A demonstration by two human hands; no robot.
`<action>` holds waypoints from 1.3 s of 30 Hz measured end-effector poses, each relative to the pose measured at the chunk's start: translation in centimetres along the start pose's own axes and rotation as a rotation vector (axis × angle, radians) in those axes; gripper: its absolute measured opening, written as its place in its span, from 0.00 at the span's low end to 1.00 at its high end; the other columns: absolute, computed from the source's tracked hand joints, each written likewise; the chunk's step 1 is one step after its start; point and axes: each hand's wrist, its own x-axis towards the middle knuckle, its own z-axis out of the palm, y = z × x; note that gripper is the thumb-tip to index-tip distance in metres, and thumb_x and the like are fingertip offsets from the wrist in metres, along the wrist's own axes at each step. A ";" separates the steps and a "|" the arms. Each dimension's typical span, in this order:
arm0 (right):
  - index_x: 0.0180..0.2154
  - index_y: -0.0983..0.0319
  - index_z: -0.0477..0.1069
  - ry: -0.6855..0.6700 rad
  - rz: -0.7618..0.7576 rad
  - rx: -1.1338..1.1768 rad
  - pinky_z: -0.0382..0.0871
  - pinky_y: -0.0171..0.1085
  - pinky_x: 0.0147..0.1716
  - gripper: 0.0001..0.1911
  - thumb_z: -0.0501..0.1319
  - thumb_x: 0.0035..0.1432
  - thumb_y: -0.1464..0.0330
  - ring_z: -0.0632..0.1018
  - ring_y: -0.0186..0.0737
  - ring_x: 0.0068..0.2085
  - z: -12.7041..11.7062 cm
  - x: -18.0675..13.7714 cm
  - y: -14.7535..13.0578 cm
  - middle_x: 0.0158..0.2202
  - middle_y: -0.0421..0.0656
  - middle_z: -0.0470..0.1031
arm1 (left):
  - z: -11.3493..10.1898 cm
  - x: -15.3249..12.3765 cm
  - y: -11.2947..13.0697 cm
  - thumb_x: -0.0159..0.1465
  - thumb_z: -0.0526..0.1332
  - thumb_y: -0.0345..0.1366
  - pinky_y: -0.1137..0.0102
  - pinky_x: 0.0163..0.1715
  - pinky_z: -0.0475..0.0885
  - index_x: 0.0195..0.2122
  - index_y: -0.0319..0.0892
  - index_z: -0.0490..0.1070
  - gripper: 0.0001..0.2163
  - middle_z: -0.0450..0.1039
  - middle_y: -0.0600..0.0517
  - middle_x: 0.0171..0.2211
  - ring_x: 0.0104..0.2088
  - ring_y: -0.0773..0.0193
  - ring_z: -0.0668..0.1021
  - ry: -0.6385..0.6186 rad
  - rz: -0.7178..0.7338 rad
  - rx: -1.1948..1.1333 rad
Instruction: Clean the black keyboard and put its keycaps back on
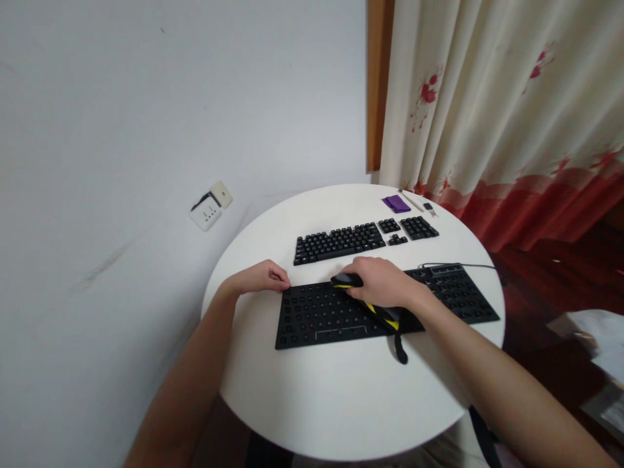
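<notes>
A black keyboard with its keycaps off (312, 315) lies flat on the white round table (336, 396), its bare switches showing. My left hand (266, 278) is closed, with thumb and fingertips at the keyboard's far left corner. Over the middle of the keyboard, my right hand (377, 281) is wrapped round a black-and-yellow hand tool (347, 280). From the tool's near end a black strap hangs down past the keyboard's front edge. My palm covers much of the tool, so its exact kind cannot be made out.
Behind the keyboard, loose black keycaps (341, 240) stand laid out in keyboard order. A folded purple cloth (396, 203), a thin light stick (411, 200) and a small dark-and-clear piece (429, 208) lie farther back. The keyboard's cable (468, 264) runs right. A wall and a curtain (487, 130) border the table.
</notes>
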 end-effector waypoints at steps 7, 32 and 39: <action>0.44 0.59 0.81 -0.464 -0.277 0.283 0.63 0.32 0.32 0.17 0.66 0.50 0.69 0.76 0.36 0.32 0.2 -0.6 -0.7 0.34 0.38 0.79 | 0.0 0.0 0.1 0.59 0.67 0.45 0.73 0.32 0.70 0.33 0.39 0.82 0.13 0.79 0.49 0.29 0.30 0.64 0.77 0.000 -0.003 0.003; 0.45 0.58 0.81 -0.225 -0.139 0.158 0.64 0.34 0.35 0.18 0.66 0.50 0.70 0.77 0.41 0.37 -0.4 -0.6 -0.7 0.37 0.42 0.81 | -0.1 0.1 0.3 0.59 0.68 0.46 0.73 0.34 0.70 0.32 0.39 0.81 0.13 0.79 0.49 0.29 0.30 0.64 0.76 -0.027 -0.015 -0.032; 0.46 0.60 0.81 -0.616 -0.330 0.377 0.65 0.31 0.32 0.18 0.66 0.51 0.68 0.76 0.35 0.33 -0.3 -0.7 -0.6 0.34 0.37 0.80 | 0.0 0.1 0.3 0.59 0.68 0.46 0.73 0.33 0.70 0.31 0.39 0.81 0.14 0.79 0.49 0.29 0.30 0.64 0.76 -0.015 -0.019 -0.033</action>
